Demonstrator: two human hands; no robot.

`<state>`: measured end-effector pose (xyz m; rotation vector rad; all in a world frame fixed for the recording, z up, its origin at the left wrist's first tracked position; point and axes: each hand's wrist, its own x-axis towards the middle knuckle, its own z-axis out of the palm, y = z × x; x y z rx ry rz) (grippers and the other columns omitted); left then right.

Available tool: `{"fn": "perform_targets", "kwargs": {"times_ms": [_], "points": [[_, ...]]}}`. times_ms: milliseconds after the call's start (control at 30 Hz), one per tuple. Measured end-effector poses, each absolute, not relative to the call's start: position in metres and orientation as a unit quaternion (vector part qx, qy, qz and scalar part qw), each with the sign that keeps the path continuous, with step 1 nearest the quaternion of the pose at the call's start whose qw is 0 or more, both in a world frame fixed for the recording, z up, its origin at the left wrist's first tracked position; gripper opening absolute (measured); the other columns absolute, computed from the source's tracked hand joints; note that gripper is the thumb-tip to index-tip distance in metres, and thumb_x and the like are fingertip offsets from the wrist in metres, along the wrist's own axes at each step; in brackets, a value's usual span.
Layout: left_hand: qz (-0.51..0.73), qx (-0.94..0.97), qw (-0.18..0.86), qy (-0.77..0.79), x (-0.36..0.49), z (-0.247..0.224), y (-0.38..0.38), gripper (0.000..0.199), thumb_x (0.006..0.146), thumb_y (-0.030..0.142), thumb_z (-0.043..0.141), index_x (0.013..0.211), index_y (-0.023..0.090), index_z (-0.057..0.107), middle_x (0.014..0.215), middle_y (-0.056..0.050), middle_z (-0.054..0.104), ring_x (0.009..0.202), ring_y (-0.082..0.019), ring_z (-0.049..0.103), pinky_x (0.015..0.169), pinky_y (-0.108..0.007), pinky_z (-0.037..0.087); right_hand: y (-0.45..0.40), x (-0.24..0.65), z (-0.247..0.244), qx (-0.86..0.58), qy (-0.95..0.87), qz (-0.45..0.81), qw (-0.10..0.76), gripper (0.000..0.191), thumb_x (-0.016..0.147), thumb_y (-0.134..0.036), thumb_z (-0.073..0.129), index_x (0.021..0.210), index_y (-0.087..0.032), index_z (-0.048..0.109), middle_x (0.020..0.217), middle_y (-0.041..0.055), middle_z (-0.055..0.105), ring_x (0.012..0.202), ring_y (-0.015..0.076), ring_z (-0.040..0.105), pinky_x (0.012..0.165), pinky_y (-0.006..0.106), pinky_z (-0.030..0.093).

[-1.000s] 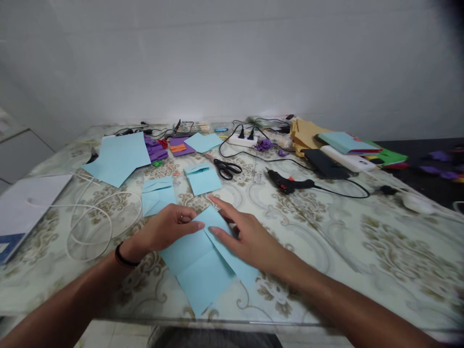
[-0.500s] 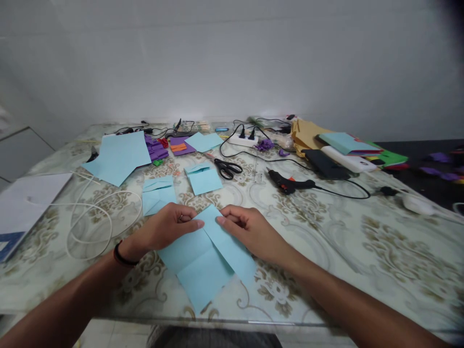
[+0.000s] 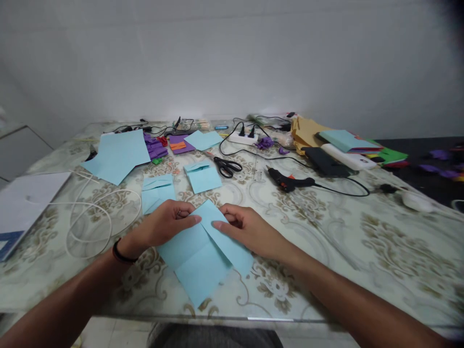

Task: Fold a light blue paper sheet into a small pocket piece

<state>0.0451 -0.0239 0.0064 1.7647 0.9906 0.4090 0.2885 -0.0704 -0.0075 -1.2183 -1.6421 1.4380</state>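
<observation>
A light blue sheet of paper (image 3: 203, 263) with creases lies tilted near the table's front edge, a flap folded over along its right side. My left hand (image 3: 168, 220) pinches its upper left edge, thumb on top. Across from it, my right hand (image 3: 246, 227) grips the folded flap with the thumb pressed on its face. The fingers under the paper are hidden. Just beyond my hands rest two folded light blue pieces, one on the left (image 3: 158, 191) and one in the middle (image 3: 203, 177).
Black scissors (image 3: 227, 166) and a hot glue gun (image 3: 290, 181) lie past my hands. A white cable (image 3: 108, 208) coils at left beside a white pad (image 3: 32, 203). Larger blue sheets (image 3: 123, 152), a power strip (image 3: 243, 139) and stacked colored paper (image 3: 350, 141) sit farther back.
My right thumb has slid slightly left and down over the flap. Both hands still hold the paper, and its folded shape looks nearly the same.
</observation>
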Motion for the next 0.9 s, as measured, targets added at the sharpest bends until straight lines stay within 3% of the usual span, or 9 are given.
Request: {"fn": "perform_targets", "kwargs": {"times_ms": [200,400,533,733,900], "points": [[0.179,0.747,0.477,0.427,0.045,0.007,-0.018,0.041,0.093,0.048,0.061,0.067,0.018,0.05,0.062,0.004,0.04,0.056,-0.01,0.037,0.049,-0.021,0.029,-0.062,0.294,-0.018,-0.469,-0.642,0.536,0.284,0.038,0.088,-0.054,0.07,0.08,-0.019,0.059,0.068,-0.0035,0.052,0.059,0.0115,0.046,0.05,0.023,0.032],[0.18,0.73,0.486,0.446,0.047,0.008,-0.017,0.04,0.09,0.049,0.063,0.068,0.018,0.05,0.061,0.005,0.041,0.053,-0.009,0.037,0.047,-0.02,0.027,-0.057,0.296,-0.02,-0.459,-0.631,0.556,0.286,0.04,0.083,-0.056,0.075,0.079,-0.019,0.059,0.065,-0.0048,0.052,0.058,0.0114,0.046,0.052,0.023,0.034],[0.189,0.716,0.491,0.46,0.044,0.008,-0.014,0.039,0.09,0.051,0.063,0.073,0.016,0.058,0.064,0.003,0.049,0.054,-0.01,0.044,0.047,-0.02,0.03,-0.053,0.299,-0.021,-0.451,-0.599,0.598,0.283,0.043,0.075,-0.054,0.083,0.081,-0.018,0.061,0.07,-0.003,0.061,0.061,0.0123,0.052,0.056,0.024,0.04],[0.196,0.707,0.498,0.463,0.04,0.008,-0.01,0.038,0.09,0.052,0.065,0.08,0.015,0.065,0.067,0.001,0.059,0.056,-0.012,0.051,0.049,-0.02,0.036,-0.05,0.301,-0.019,-0.439,-0.578,0.619,0.299,0.041,0.076,-0.052,0.083,0.077,-0.018,0.06,0.065,-0.0055,0.058,0.056,0.009,0.049,0.053,0.022,0.036],[0.16,0.695,0.534,0.453,0.044,0.007,-0.011,0.038,0.085,0.052,0.071,0.095,0.015,0.075,0.083,-0.004,0.074,0.069,-0.018,0.065,0.057,-0.023,0.049,-0.052,0.299,-0.019,-0.428,-0.584,0.625,0.291,0.04,0.076,-0.053,0.083,0.083,-0.018,0.066,0.069,-0.0032,0.065,0.059,0.0112,0.055,0.056,0.024,0.042]]}}
